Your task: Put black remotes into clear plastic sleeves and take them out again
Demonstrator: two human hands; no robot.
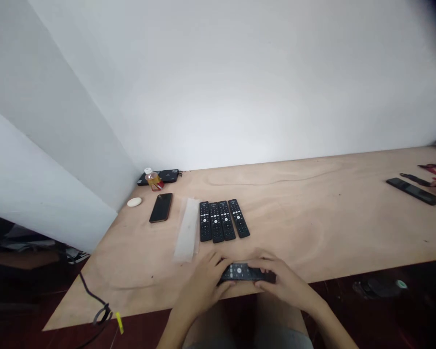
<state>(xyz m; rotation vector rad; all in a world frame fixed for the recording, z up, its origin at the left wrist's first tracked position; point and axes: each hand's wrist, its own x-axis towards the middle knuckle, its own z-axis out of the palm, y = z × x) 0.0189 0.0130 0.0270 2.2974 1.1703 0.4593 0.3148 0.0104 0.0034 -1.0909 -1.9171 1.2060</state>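
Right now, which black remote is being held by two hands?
The remote near the edge of the table, gripped by the left hand and right hand. The four remotes lying side by side farther back have no hands on them.

Five remote controls [216, 222], one phone [161, 207], one plastic bottle [152, 178]

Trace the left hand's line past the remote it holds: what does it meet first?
Probably the row of four black remotes. The left hand angles forward and inward past the held remote. Depth is hard to judge from this view.

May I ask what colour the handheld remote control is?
The handheld remote control is black; head view.
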